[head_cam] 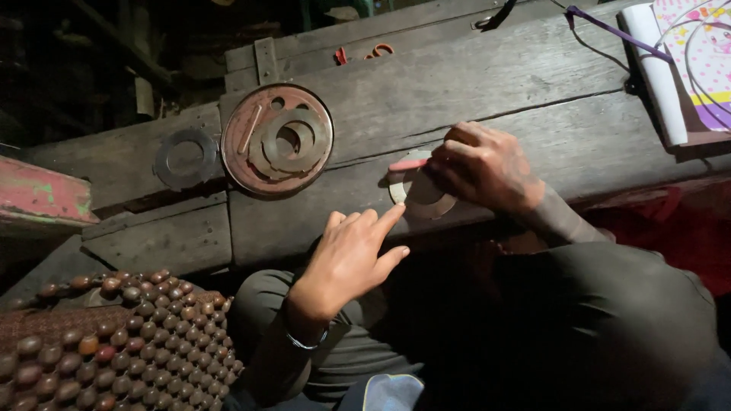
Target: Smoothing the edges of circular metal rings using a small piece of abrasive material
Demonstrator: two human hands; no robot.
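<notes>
My right hand (pixel 481 166) is closed around a short pink stick-like tool (pixel 409 164), its tip held over a pale flat ring (pixel 421 199) that lies near the front edge of a rough wooden bench (pixel 487 84). My left hand (pixel 352 255) hovers just below and left of that ring, index finger stretched out with its tip touching or almost touching the ring's edge; it holds nothing. A thin bracelet sits on the left wrist.
A round rusty metal lid (pixel 277 139) holding several flat rings lies left of the hands, with a grey metal ring (pixel 186 159) beside it. A mat of brown wooden beads (pixel 114 342) fills the lower left. A patterned book (pixel 697 61) is at top right.
</notes>
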